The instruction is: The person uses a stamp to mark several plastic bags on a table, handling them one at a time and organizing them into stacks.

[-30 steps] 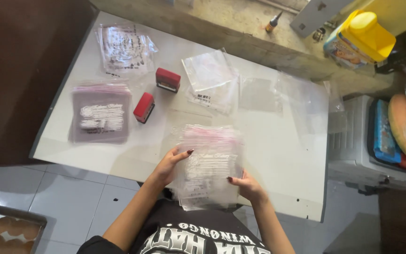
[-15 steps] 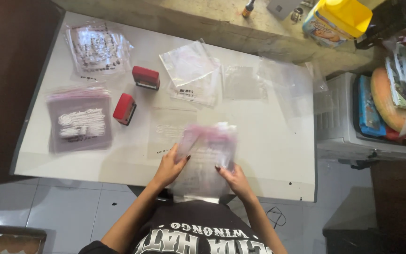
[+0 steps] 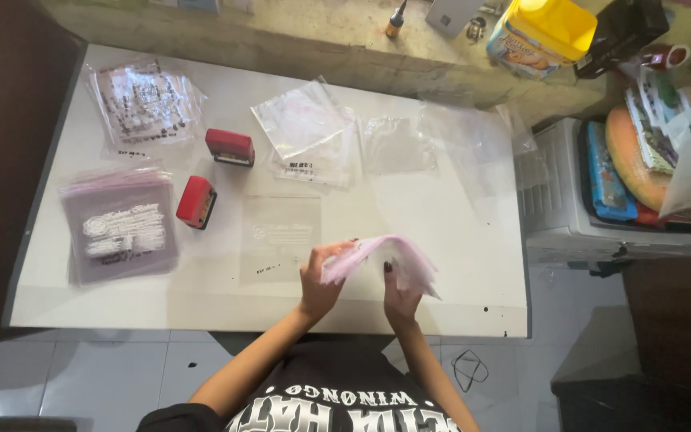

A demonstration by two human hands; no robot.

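White tabletop (image 3: 441, 264) is set over grey floor tiles (image 3: 81, 376) (a cluttered ledge runs at twelve o'clock). At six o'clock, a pink-edged bag stack (image 3: 389, 258) is pinched by left hand (image 3: 319, 282) and right hand (image 3: 400, 294); two red stampers (image 3: 211, 178) are seen at ten o'clock.

Bright, even light (edges dim)

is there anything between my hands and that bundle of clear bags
No. The left hand and right hand both grip the bundle of clear bags directly, lifted over the white table.
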